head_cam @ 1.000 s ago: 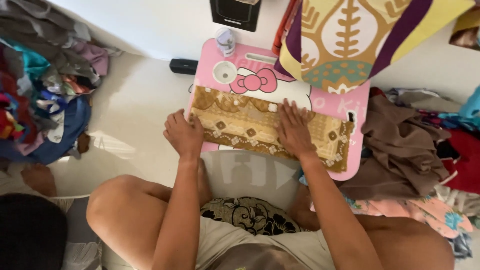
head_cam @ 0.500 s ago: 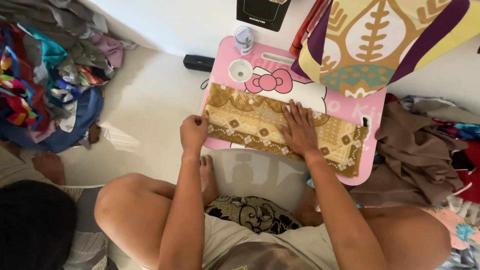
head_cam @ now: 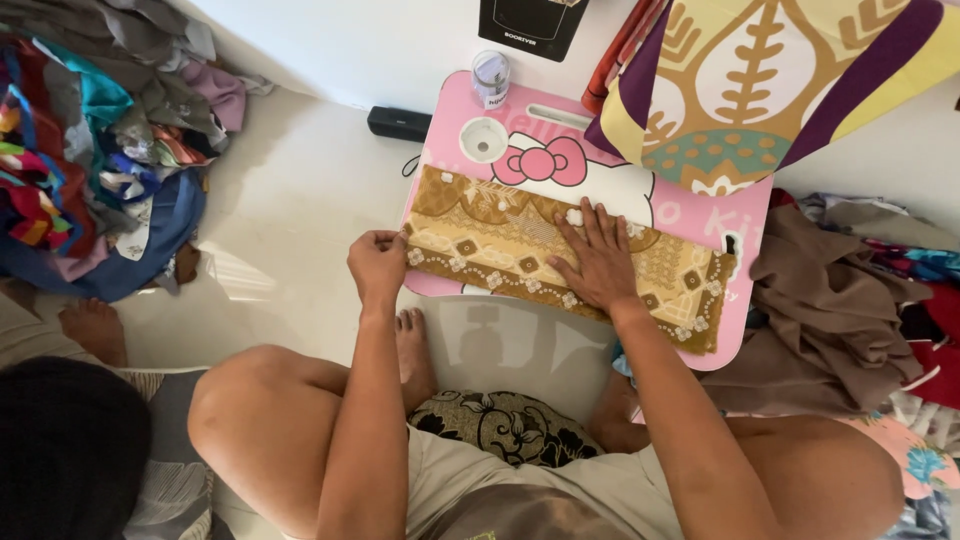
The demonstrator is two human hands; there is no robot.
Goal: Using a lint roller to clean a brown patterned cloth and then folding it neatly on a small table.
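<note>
Folded gold-brown patterned cloth (head_cam: 560, 255) laid lengthwise across a small pink table (head_cam: 745, 215) with a cartoon-cat print and pink bow. Left hand (head_cam: 377, 265) at the cloth's left end, grip pinching the corner between thumb and fingertips. Right hand (head_cam: 598, 262) flat on the cloth's middle, fingers spread, pressing down. Near the table's far edge, a small clear jar (head_cam: 490, 78) with a white label, just beside a round white cup recess (head_cam: 484, 139). Black box (head_cam: 530, 25) with a pale strip of print against the wall; small dark oblong, perhaps a speaker (head_cam: 398, 123), on the floor left of the table. Heaps of clothes (head_cam: 95, 150) on both sides.
</note>
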